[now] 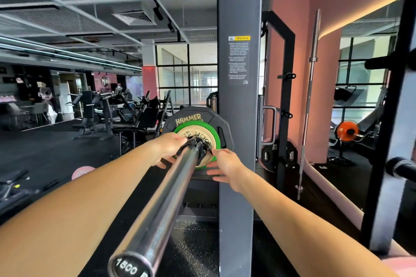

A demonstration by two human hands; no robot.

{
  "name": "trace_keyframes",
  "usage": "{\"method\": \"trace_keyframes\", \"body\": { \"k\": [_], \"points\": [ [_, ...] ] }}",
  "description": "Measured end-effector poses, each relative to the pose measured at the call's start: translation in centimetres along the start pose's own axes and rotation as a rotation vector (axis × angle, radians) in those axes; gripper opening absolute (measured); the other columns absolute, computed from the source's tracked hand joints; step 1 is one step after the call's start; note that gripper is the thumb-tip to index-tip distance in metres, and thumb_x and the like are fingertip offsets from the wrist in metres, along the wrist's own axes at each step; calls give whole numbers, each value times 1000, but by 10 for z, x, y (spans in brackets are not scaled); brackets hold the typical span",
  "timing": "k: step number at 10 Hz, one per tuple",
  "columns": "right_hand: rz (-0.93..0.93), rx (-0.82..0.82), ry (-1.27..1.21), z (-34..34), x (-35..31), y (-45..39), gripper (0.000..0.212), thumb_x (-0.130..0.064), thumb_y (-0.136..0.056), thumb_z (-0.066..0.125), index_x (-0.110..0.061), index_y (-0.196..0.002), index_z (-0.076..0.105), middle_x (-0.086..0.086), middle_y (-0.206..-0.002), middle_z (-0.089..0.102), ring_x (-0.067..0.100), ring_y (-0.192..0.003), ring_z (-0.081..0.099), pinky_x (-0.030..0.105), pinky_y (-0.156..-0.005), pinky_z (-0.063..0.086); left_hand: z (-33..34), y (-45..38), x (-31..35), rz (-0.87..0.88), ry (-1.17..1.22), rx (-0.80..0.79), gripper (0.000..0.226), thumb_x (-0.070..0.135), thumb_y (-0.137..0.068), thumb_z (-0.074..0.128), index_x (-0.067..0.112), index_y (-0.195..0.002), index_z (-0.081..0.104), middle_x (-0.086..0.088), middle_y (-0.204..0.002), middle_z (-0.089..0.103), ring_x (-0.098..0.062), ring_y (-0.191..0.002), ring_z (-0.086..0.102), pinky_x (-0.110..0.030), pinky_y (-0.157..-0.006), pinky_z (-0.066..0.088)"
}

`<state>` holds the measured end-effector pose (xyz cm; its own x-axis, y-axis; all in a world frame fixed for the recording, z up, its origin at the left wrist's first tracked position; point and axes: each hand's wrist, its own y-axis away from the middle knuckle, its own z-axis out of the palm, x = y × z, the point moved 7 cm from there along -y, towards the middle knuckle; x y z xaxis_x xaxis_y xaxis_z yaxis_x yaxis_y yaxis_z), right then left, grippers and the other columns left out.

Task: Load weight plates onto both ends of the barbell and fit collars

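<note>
Nearest the camera: end cap of the barbell sleeve, marked "1500", chrome shaft running away from the viewer toward the plates. Both forearms reach along it, one each side.

Left hand sits on the left of the sleeve at the collar — fingers curled in around the black collar, thumb on top, so it grips it. Right hand is on the right, just below the collar; fingers spread and fairly straight, tips near the plate face, holding nothing. Can't tell if it touches the plate.

Collar is on the sleeve, up against the small green-rimmed plate. Behind that, touching, a bigger black plate w/ "HAMMER" in yellow lettering.

Just right of the plates stands a grey rack upright carrying a warning sticker. Further back right — a spare barbell leaning upright by the pink wall. Far left: gym machines on black floor.
</note>
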<state>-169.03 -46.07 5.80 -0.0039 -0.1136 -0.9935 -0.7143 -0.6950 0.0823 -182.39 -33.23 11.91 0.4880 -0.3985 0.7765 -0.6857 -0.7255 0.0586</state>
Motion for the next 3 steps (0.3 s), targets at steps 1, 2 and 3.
{"method": "trace_keyframes", "body": {
  "k": [1, 2, 3],
  "points": [
    [-178, 49, 229, -26, -14, 8, 22, -35, -96, 56, -31, -117, 61, 4, -106, 72, 19, -83, 67, 30, -77, 55, -10, -1, 20, 188, -223, 167, 32, 33, -106, 45, 26, -135, 58, -2, -131, 60, -22, -94, 64, -36, -85, 50],
    [-306, 58, 475, -44, -24, 15, 28, -37, -94, 58, -34, -122, 62, 0, -106, 70, 19, -91, 65, 27, -77, 51, -16, -2, 31, 319, -496, 275, 30, 28, -105, 47, 28, -130, 65, -3, -142, 61, -26, -120, 61, -39, -102, 47],
    [-422, 131, 814, -81, -28, 27, 35, -39, -93, 59, -33, -127, 62, -1, -103, 72, 19, -97, 64, 27, -86, 49, -15, -6, 38, 344, -691, 289, 32, 25, -105, 47, 29, -129, 68, -3, -144, 60, -28, -131, 55, -44, -111, 43]
  ]
}}
